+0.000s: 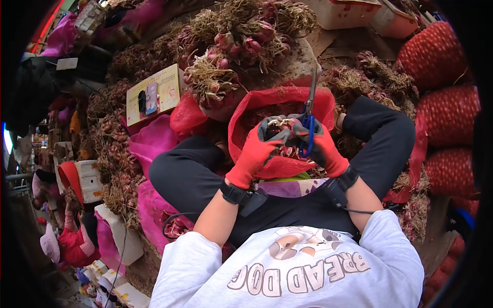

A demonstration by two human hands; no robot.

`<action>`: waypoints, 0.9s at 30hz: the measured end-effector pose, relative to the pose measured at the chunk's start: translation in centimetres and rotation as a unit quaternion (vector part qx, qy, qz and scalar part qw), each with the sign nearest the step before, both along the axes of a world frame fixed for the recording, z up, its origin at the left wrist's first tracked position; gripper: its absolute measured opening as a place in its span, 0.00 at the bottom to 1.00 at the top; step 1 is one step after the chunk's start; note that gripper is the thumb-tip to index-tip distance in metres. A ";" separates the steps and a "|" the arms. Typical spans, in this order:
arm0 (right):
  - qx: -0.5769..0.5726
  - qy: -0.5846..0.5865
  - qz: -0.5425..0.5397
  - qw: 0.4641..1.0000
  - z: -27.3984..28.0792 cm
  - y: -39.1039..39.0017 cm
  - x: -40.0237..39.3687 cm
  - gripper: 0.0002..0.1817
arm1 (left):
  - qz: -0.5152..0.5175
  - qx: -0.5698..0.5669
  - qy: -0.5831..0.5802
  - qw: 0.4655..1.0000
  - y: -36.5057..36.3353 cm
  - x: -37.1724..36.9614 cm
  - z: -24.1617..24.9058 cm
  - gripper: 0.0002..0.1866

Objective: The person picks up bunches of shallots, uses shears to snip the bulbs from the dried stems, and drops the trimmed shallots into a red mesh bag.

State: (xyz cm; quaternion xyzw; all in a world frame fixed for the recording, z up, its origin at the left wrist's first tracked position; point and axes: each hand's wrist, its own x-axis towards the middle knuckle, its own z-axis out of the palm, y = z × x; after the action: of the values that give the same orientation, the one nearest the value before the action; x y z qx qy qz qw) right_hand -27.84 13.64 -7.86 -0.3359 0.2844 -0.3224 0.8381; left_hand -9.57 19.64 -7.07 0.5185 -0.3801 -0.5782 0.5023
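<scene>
My left hand (257, 150) pinches an onion (283, 123) over the red bag (239, 120), and my right hand (323, 149) grips the scissors (309, 121). I should hold the onion still and keep both hands clear of the blades (313, 84).

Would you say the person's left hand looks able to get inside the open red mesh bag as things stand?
Probably yes: the left hand is over the mouth of the red mesh bag, with nothing evident between them, though its fingers seem occupied with a shallot.
</scene>
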 end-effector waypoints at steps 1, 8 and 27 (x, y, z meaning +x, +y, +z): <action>-0.018 0.027 -0.004 0.999 0.3 0.1 0.2 0.21 | 0.005 -0.009 -0.014 1.000 0.1 -0.2 -0.1 0.20; -0.254 0.179 0.008 0.951 1.1 0.5 0.5 0.21 | 0.014 0.006 -0.159 0.987 0.3 -0.9 -0.4 0.15; -0.114 -0.008 0.012 0.993 2.9 -0.4 0.0 0.25 | -0.099 0.070 0.224 0.967 0.5 -0.9 -0.6 0.24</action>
State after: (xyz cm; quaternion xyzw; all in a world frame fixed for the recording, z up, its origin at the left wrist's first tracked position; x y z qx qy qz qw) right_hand -27.86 13.20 -4.98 -0.4298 0.2352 -0.3449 0.8006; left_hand -10.43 20.18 -7.69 0.3694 -0.2662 -0.7516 0.4773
